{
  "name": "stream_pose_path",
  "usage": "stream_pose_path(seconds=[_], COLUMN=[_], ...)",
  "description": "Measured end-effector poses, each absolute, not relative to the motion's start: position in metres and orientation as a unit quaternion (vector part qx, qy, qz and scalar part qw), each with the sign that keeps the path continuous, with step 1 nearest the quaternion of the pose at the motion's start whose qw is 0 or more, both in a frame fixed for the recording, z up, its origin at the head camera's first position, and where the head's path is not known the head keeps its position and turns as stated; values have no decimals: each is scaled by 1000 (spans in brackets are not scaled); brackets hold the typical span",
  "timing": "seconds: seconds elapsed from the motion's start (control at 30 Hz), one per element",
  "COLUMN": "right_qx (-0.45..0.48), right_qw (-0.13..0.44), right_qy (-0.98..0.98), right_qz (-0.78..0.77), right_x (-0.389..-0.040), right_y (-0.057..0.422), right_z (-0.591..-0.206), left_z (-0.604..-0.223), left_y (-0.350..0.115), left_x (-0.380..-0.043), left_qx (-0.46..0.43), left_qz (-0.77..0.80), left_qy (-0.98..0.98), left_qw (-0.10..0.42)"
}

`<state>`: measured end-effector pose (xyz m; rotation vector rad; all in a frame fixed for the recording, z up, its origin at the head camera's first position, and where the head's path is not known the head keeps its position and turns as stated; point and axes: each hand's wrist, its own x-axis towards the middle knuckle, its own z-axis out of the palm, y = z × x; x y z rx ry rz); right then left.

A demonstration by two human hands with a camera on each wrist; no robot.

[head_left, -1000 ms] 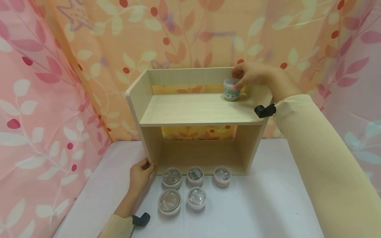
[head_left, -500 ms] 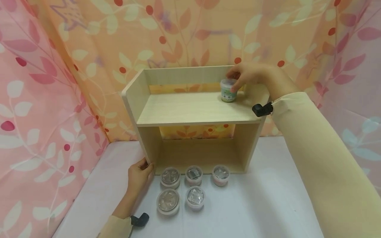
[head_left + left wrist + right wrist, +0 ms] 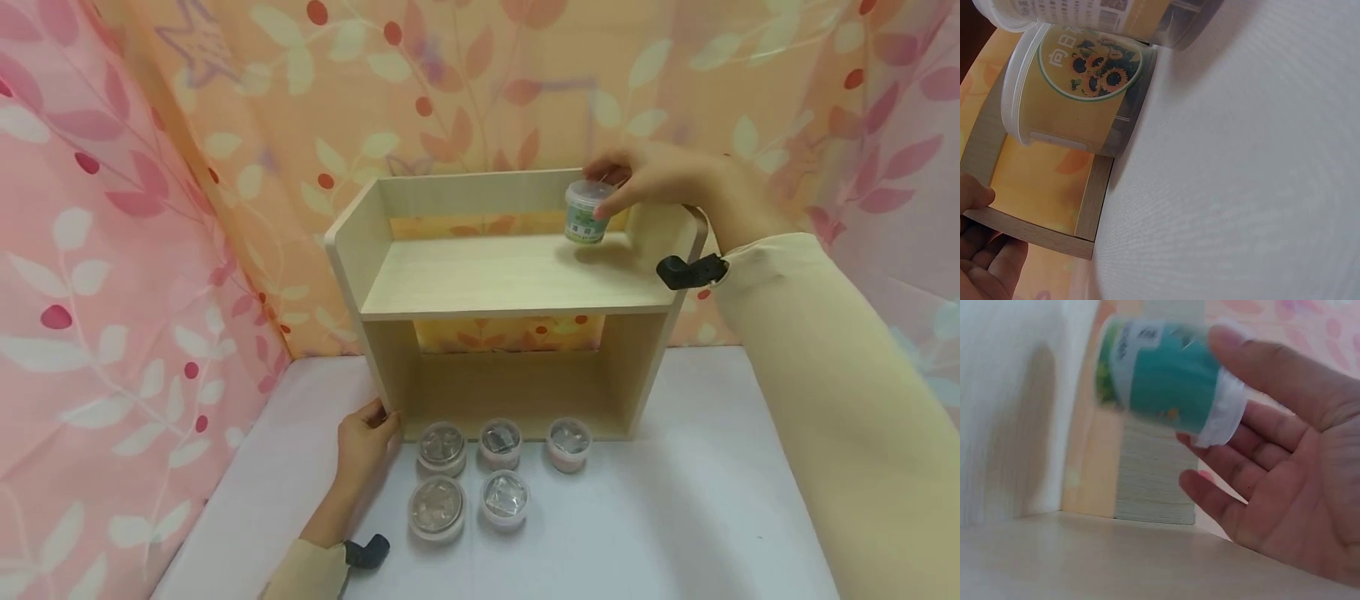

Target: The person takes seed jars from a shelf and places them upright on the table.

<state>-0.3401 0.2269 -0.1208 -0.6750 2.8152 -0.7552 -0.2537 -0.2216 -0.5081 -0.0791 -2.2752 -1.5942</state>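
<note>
My right hand (image 3: 651, 177) pinches a small lidded plastic tub (image 3: 583, 223) near its rim, above the right end of the wooden shelf unit's (image 3: 480, 279) upper board. In the right wrist view the tub (image 3: 1175, 381) shows a teal label and a white lid, tilted on its side by the camera angle, with the thumb on one side and fingers on the other. A shadow lies on the board under it. Low at the unit's left, my left hand (image 3: 364, 442) grips the side panel (image 3: 1035, 234), thumb on one face and fingers on the other.
Several lidded tubs, among them a front-left tub (image 3: 437, 510) and a right-hand tub (image 3: 568, 444), stand on the white table (image 3: 660, 533) before the unit. One tub (image 3: 1072, 106) carries a sunflower label. A patterned curtain (image 3: 480, 83) hangs behind.
The tub in my right hand has risen off the upper board, where it stood earlier. My left hand keeps its hold on the side panel. The head view has shifted slightly.
</note>
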Motion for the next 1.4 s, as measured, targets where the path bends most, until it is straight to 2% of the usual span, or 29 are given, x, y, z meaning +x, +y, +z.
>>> stream_pose_path(seconds=[0.47, 0.73, 0.9, 1.07, 1.4], right_qx=[-268, -313, -381, -431, -418], right_qw=[-14, -55, -100, -111, -113], right_qy=[910, 908, 874, 844, 843], right_qz=[-317, -272, -284, -299, -319], right_x=[-285, -251, -237, -228, -211], right_y=[225, 217, 210, 202, 196], right_z=[-129, -144, -167, -195, -250], left_z=[-503, -505, -504, -505, -503], left_y=[-227, -229, -231, -232, -231], left_x=[-256, -256, -257, -258, -258], left_qx=[-26, -24, -28, -31, -31], left_qz=[-555, -555, -554, -553, -546], left_qy=[-812, -811, -811, -811, -816], left_qw=[181, 183, 184, 189, 188])
